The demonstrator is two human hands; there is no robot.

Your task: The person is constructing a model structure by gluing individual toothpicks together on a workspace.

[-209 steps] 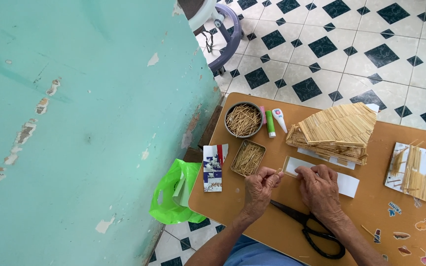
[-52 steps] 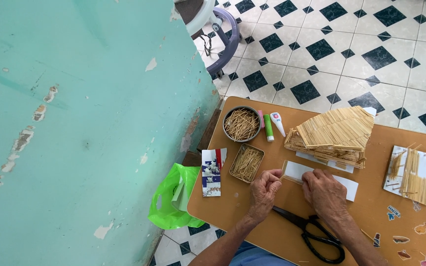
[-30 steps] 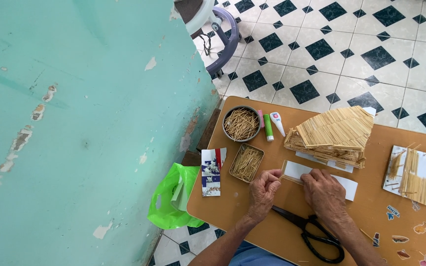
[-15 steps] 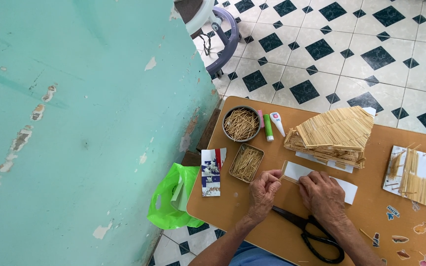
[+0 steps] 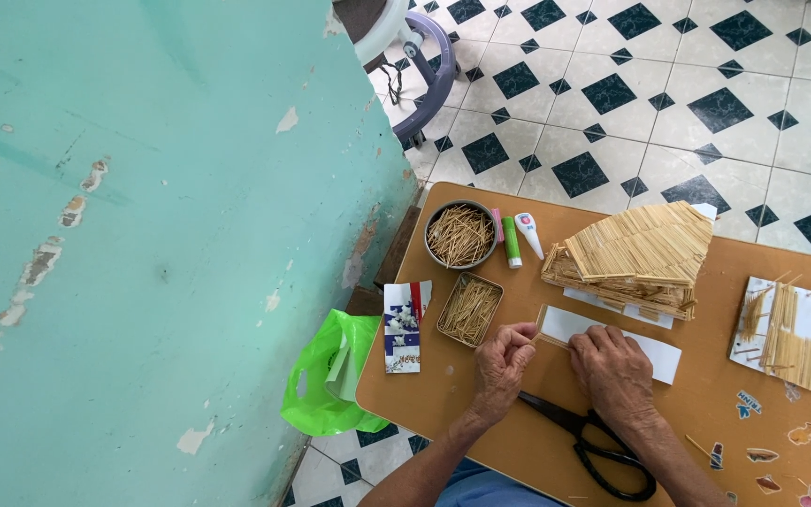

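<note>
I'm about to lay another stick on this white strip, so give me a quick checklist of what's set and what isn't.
1. Right hand pressing the white strip flat: ok.
2. Left hand at the strip's end, stick pinched: cannot tell.
3. Sticks within reach in rectangular tin and round bowl: ok.
4. Glue tubes beside the bowl, capped or not: cannot tell.
5. Scissors clear of hands: not ok, under the right wrist.

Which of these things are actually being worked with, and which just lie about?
In hand: left hand and right hand on white paper strip, beside rectangular tin of toothpicks.
Lying about: black scissors, green glue stick, green plastic bag.
</note>
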